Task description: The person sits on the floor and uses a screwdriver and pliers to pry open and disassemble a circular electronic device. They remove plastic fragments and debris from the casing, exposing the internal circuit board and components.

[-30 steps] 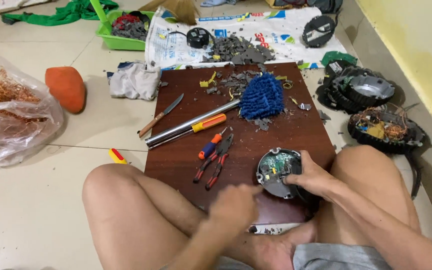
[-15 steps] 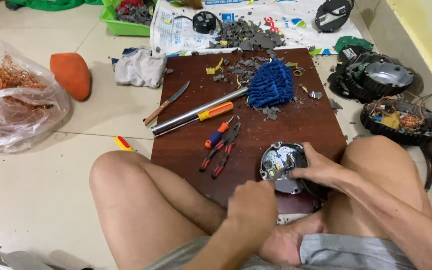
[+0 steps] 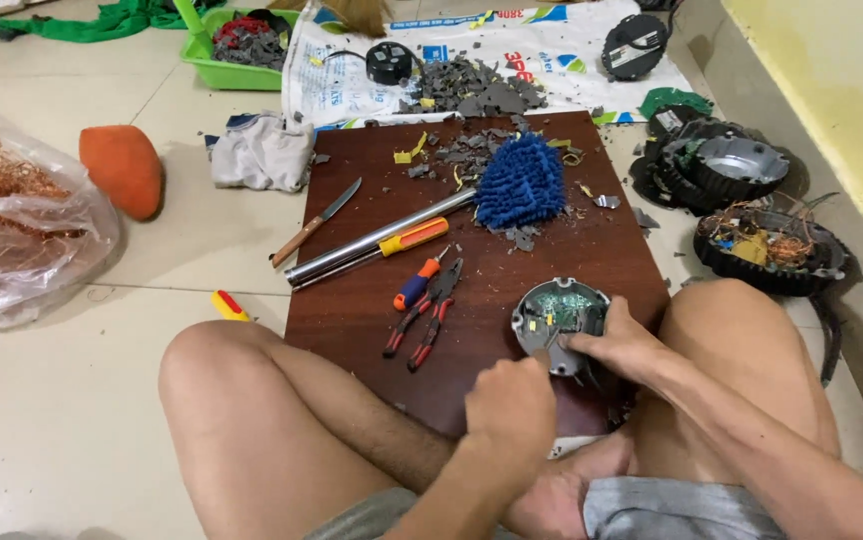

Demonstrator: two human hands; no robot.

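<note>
Right hand (image 3: 624,345) clamps the round housing (image 3: 558,318), circuit board inside; left hand (image 3: 512,400), just beside, fisted on a tool.

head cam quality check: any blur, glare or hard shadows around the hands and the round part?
Head view: lighting is soft and even, with only faint shadows. The left hand is slightly motion-blurred; the right hand and the round grey housing with its green board look sharper. Mild glare streaks the chrome tube and the clear plastic bag. Straight edges of the wooden board bow slightly, suggesting wide-angle distortion.
</note>
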